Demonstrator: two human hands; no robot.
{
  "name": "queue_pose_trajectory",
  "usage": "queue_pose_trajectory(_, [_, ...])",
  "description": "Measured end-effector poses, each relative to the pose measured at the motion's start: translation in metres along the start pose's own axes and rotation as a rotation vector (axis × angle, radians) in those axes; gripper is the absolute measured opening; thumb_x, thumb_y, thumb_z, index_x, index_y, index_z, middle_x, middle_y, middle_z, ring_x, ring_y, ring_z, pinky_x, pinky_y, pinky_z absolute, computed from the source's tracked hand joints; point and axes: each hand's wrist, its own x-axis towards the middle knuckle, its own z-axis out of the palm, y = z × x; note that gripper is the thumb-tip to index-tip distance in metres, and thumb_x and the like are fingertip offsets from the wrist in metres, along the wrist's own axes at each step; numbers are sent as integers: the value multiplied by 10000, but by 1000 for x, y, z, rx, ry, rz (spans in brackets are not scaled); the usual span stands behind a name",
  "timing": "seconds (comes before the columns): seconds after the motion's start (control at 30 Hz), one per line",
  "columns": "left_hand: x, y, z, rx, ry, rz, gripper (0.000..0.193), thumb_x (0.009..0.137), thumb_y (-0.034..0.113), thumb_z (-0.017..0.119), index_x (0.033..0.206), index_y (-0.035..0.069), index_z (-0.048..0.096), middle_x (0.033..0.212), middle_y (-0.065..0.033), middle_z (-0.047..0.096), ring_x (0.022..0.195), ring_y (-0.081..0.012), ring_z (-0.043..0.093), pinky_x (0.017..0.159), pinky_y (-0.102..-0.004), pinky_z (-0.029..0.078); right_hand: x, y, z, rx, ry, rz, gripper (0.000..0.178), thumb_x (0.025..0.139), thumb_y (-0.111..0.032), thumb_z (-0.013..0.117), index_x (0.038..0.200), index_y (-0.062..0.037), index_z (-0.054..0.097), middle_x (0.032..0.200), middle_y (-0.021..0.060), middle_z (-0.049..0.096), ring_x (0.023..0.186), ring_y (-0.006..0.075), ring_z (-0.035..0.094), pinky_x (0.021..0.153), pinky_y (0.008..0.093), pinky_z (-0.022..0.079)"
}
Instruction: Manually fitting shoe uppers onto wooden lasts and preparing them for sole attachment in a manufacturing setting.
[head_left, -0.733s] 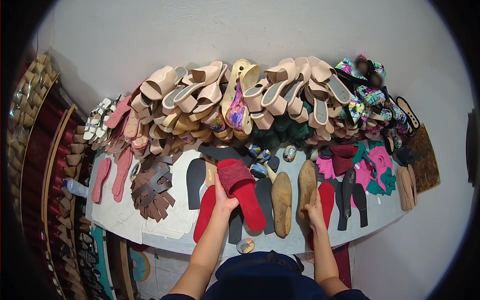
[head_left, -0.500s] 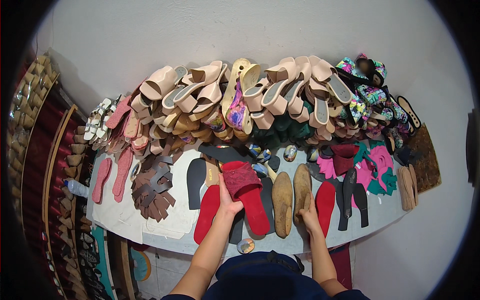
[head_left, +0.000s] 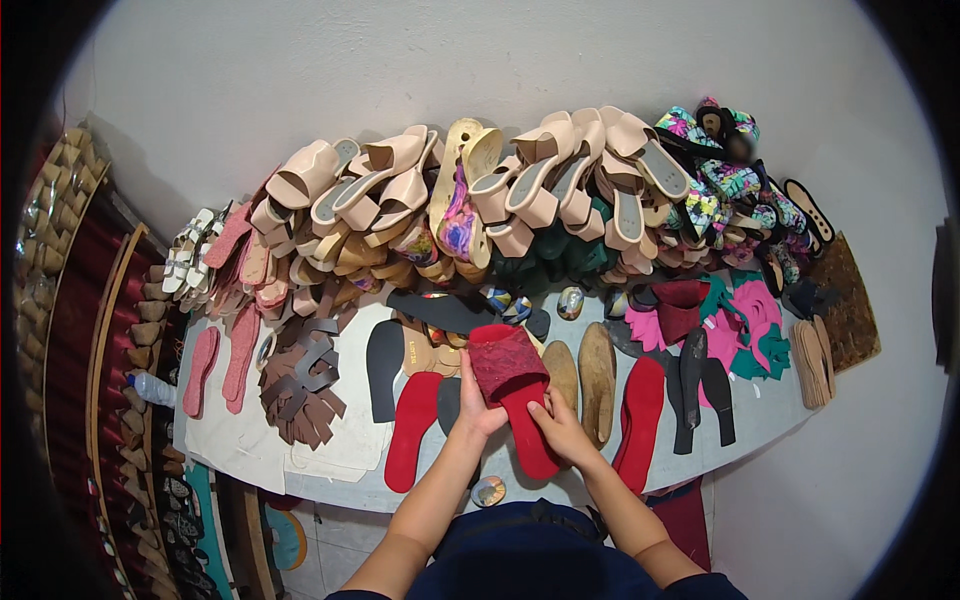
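Observation:
A red slipper with a dark red lace strap is held up over the front of the table. My left hand grips it along the left side, by the strap. From the right, my right hand closes on the edge of its sole, the thumb resting on the red footbed. Just beyond my right hand stand two worn, tan shoe lasts, the nearer one partly covered by the slipper and hand, the other in full sight. Red insoles lie on both sides, one on the left and one on the right.
Beige heeled sandals are heaped along the back wall, beside patterned sandals. Brown strap pieces, pink insoles, black soles and pink and green cut pieces cover the table. A round patterned object sits at the front edge.
My right hand has let go of the right-hand shoe last and moved left to take hold of the slipper. The slipper has shifted slightly right, still in my left hand.

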Motion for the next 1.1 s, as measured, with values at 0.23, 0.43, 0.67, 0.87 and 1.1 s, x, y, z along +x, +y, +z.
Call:
queue_pose_trajectory(0.23, [-8, 5, -13, 409, 137, 202, 701, 824, 590, 284, 1218, 17, 372, 1193, -151, 451, 1098, -265, 435, 948, -404, 314, 7, 18, 8, 202, 60, -118, 300, 897, -154, 405, 1150, -3, 349, 1023, 78, 512, 917, 110, 488, 781, 242, 396])
queue_pose_trajectory(0.43, [-31, -8, -28, 1061, 148, 397, 458, 860, 289, 473, 1173, -38, 405, 1038, -108, 524, 926, -131, 511, 810, -273, 410, 9, 11, 5, 261, 193, -43, 220, 904, -169, 384, 1062, -15, 387, 979, 70, 503, 880, 114, 477, 781, 254, 391])
queue_pose_trajectory(0.67, [-39, -26, -15, 1036, 321, 481, 309, 816, 117, 566, 1072, -40, 492, 927, -60, 567, 808, -75, 523, 719, -208, 427, 10, 40, 8, 41, 199, -23, 210, 901, -147, 375, 1066, -17, 389, 985, 85, 504, 885, 140, 483, 797, 279, 389])
queue_pose_trajectory(0.87, [-51, -28, -19, 834, 360, 404, 219, 835, 82, 525, 1025, -24, 501, 919, -71, 576, 788, -102, 556, 687, -219, 452, 10, 39, 25, 193, 170, 23, 202, 897, -133, 382, 1062, -18, 373, 1008, 101, 491, 893, 158, 485, 799, 290, 395])
queue_pose_trajectory(1.1, [-57, -13, -24, 800, 354, 368, 173, 843, 115, 525, 959, -10, 548, 860, -55, 584, 751, -91, 554, 648, -210, 448, 5, 28, 37, 427, 97, 101, 169, 896, -122, 382, 1034, -25, 370, 973, 102, 488, 894, 152, 485, 796, 292, 410])
